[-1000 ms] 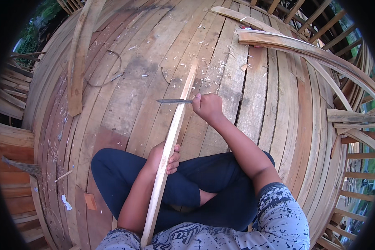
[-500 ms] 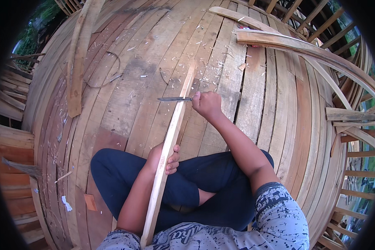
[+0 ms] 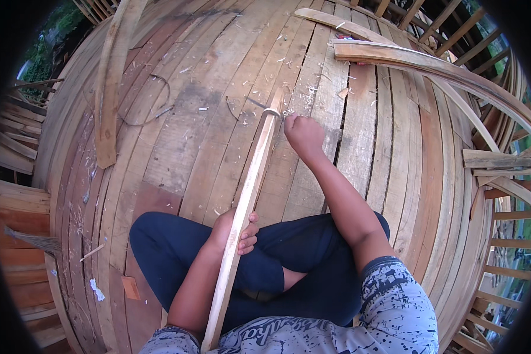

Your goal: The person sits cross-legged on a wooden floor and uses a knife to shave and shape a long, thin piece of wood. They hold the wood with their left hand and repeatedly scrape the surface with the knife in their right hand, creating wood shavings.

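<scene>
My left hand (image 3: 237, 233) is wrapped round a long squared wooden stick (image 3: 249, 177), which runs from my lap out over the floor. My right hand (image 3: 305, 137) is a fist on a knife, its handle mostly hidden in my fingers. The thin dark blade (image 3: 254, 103) lies across the stick near its far end. A pale curled shaving (image 3: 271, 111) stands up from the stick at the blade. My legs (image 3: 177, 242) are crossed beneath the stick.
Wood shavings lie scattered over the plank floor (image 3: 215, 141). A long board (image 3: 107, 94) is at the left, and curved boards (image 3: 430, 66) lie at the far right. A brush of stiff bristles (image 3: 32, 239) and a small wood scrap (image 3: 130, 288) are on the left.
My right hand has pushed the knife farther along the stick, away from me and slightly right. A curled shaving now shows at the blade. My left hand keeps its grip.
</scene>
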